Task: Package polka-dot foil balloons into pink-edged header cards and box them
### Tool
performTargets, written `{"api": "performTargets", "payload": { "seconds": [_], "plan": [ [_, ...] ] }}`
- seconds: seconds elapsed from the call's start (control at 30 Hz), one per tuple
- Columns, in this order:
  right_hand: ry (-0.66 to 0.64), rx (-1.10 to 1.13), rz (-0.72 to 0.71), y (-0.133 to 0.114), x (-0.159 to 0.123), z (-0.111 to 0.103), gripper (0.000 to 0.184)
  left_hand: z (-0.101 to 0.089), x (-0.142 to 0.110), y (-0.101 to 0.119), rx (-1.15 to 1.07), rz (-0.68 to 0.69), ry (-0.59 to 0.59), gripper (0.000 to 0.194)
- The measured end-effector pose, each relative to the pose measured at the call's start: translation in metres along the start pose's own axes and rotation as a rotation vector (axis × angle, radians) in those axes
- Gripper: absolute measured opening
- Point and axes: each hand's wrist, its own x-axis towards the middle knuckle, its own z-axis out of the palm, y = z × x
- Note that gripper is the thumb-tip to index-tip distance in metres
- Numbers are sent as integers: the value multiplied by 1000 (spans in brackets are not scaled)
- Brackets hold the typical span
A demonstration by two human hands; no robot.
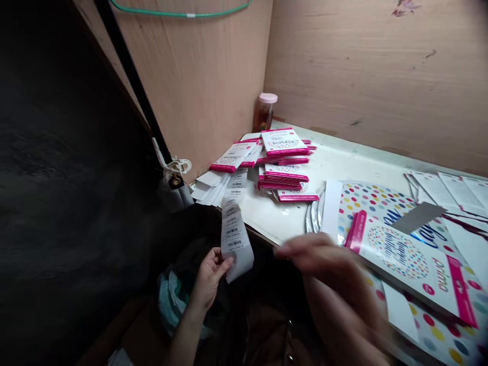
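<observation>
White tabletop [335, 160] beneath pink-edged packets [284, 142]

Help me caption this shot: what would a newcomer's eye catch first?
Probably the dotted foil balloon at right, with pink-and-white Prima packets on top. Then the barcode label strip, draped over the table edge into the left hand, and the blurred right hand in front.

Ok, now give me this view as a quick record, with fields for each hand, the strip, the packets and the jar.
Left hand: holds the end of the label strip
Right hand: blurred, by the table edge; grip unclear
Strip: white, printed with barcodes, hanging over the edge
Left packets: pink and white, in uneven stacks
Right packets: on a dotted sheet
Jar: pink lid, back corner
</observation>
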Motion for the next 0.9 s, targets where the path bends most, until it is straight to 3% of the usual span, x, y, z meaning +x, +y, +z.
{"api": "performTargets", "payload": {
  "seconds": [0.03, 0.07, 0.13, 0.17, 0.27, 0.43, 0.63, 0.7, 0.8, 0.87, 0.9],
  "plan": [
    [-192, -315, -180, 14, 14, 11, 8, 4, -4, 1, -46, -13, 4, 41],
    [-350, -608, -380, 26, 29, 20, 15, 8, -8, 2, -94, -36, -5, 41],
    [-503, -949, -676, 45, 58, 30, 33, 15, -11, 4, -180, -93, -53, 41],
    [-515, -991, -735, 50, 70, 31, 38, 18, -11, 6, -198, -105, -84, 41],
    [-536, -979, -731, 51, 91, 26, 38, 24, -5, 10, -184, -58, -153, 42],
    [-505, -1050, -756, 42, 91, 13, 29, 30, 3, 13, -47, 33, -201, 35],
    [-539, -1073, -693, 51, 102, 4, 30, 16, 4, 0, 88, 57, -164, 38],
    [-538, -1118, -692, 55, 107, 2, 30, 11, 18, 4, 262, 250, -6, 42],
    [-522, -1191, -720, 58, 110, 0, 32, 16, 64, 32, 705, 744, 255, 49],
    [-521, -1245, -753, 58, 110, 0, 32, 27, 107, 61, 984, 946, 237, 54],
    [-520, -1268, -775, 56, 109, 0, 32, 34, 130, 76, 1098, 971, 251, 61]
  ]
}}
